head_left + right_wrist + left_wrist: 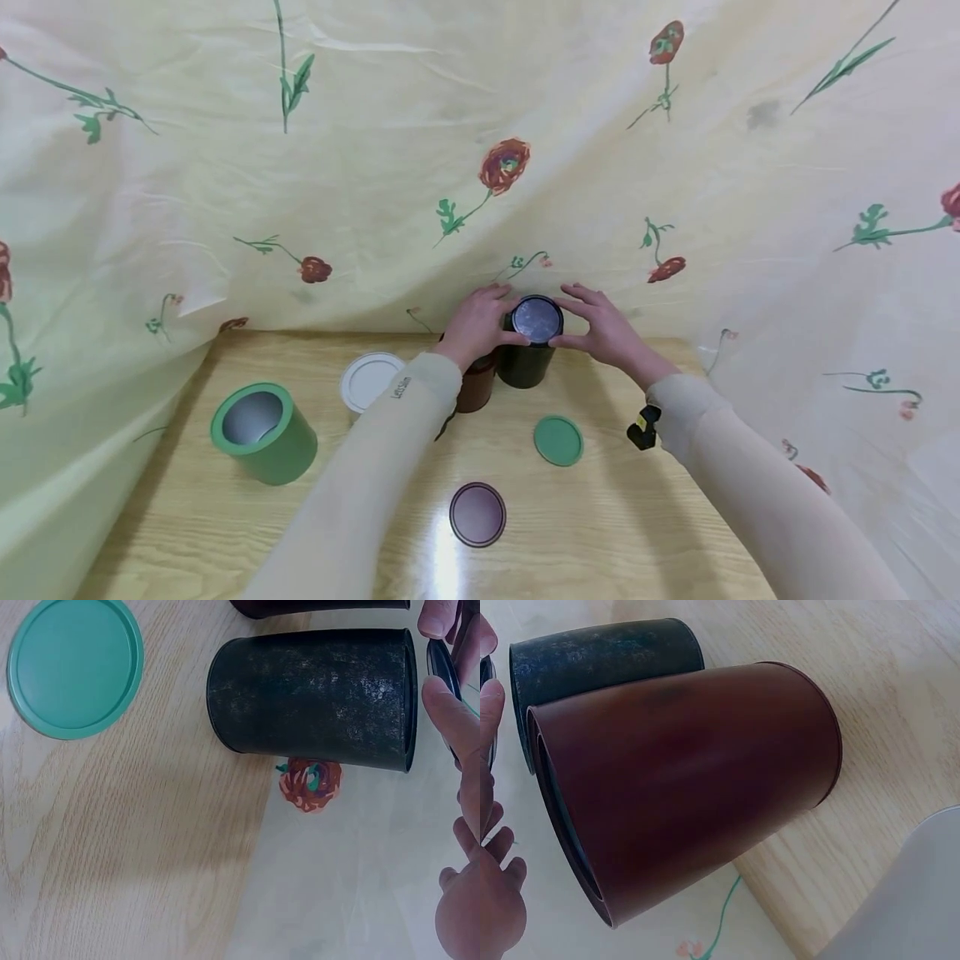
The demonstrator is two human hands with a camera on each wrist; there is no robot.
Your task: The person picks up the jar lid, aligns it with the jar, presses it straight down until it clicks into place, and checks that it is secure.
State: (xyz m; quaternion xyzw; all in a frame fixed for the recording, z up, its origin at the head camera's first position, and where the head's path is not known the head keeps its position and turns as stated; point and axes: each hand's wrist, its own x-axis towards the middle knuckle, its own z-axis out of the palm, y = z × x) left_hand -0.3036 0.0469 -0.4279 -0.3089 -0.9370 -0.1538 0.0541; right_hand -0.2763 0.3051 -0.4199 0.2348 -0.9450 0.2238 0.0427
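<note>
A round black lid (537, 320) is held between both hands, above the open top of a black canister (524, 367). In the right wrist view, a gap shows between the lid (444, 666) and the canister's rim (409, 701). My left hand (480, 325) pinches the lid's left edge with thumb and finger. On the opposite edge, my right hand (600, 329) pinches it the same way, other fingers spread. Beneath the left wrist stands a dark brown canister (690, 787), close beside the black one (607, 660) and partly hidden by the left arm in the head view.
An open green canister (281, 450) stands at the left of the wooden table (600, 533). Near it is a white round-topped container (369, 379), partly behind the left sleeve. A green lid (558, 440) and a maroon lid (477, 515) lie flat in front. Flowered cloth (375, 208) hangs behind.
</note>
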